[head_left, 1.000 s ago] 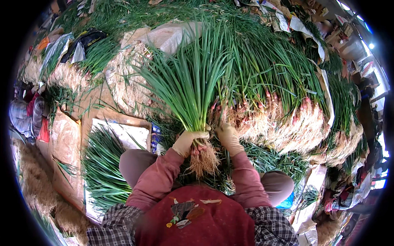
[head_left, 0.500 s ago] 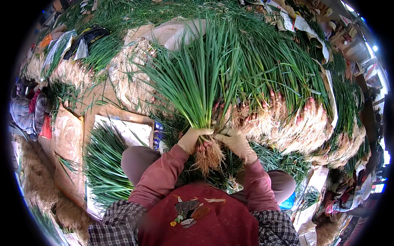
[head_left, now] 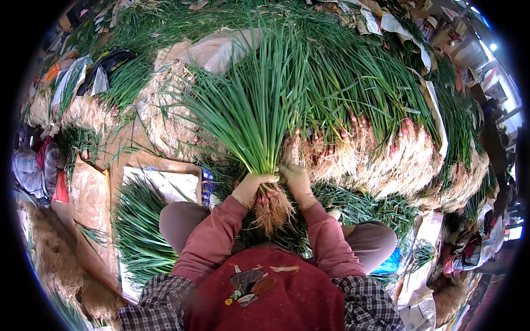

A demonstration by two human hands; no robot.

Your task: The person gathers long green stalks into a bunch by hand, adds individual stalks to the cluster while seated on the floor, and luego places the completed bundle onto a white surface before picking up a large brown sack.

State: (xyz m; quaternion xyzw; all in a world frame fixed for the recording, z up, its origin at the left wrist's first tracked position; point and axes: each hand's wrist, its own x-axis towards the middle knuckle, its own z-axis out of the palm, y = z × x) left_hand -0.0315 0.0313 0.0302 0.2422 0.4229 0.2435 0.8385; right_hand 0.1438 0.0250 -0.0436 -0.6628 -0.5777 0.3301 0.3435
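A thick bunch of spring onions (head_left: pixel 255 124) stands upright in front of me, its long green leaves fanning out at the top. My left hand (head_left: pixel 251 186), in a pale glove, is wrapped round its lower stems with the thumb across the front. Below that grip show reddish bulbs and a tuft of tan roots (head_left: pixel 273 212). Also gloved, my right hand (head_left: pixel 298 185) touches the bunch's right side just above the bulbs. Its fingers are bent in at the stems and partly hidden, so what they pinch does not show clearly.
A long heap of spring onions (head_left: pixel 370 88), roots toward me, lies ahead and right. More cut greens (head_left: pixel 141 226) rest on a white sheet by my left knee. A sack (head_left: pixel 221 52) covers part of the far pile. Another person (head_left: pixel 36 165) sits far left.
My right hand has come in from the right against the stems, its fingers now at the bunch. My left hand keeps its grip, and the whole view has shifted slightly.
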